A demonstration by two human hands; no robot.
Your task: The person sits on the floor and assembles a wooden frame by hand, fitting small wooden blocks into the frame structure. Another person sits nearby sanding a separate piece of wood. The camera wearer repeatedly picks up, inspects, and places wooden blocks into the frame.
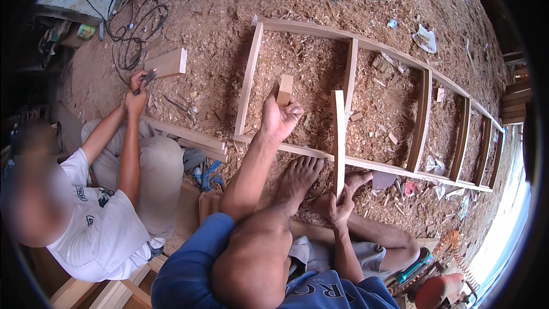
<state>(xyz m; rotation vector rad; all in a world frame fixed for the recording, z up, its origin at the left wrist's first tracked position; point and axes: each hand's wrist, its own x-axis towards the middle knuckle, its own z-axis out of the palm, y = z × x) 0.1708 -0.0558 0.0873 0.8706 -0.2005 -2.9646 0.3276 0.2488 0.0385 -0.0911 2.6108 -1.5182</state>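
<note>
Your left hand is curled around the lower end of a short wooden block, which stands up out of your grip over the wide end of the frame. Your right hand, well apart and nearer your body, is closed on the lower end of a long, slim wooden strip. The strip rises away from you, crosses in view over the frame's near rail and ends to the right of the block, with a gap between the two. The frame, ladder-like with several rungs, lies beyond your bare foot and runs off to the right.

The floor is thick with shavings, offcuts and scraps of plastic. On your left sits a co-worker in a white shirt, both hands at a dark tool that is just beside a board. A dark cable tangles behind it. Planks lie between the two of you. To your lower right are a teal tool, a red machine and a coiled orange hose.

Pale lettering crosses your blue shirt, partly cut off; small dark print marks the white shirt.
</note>
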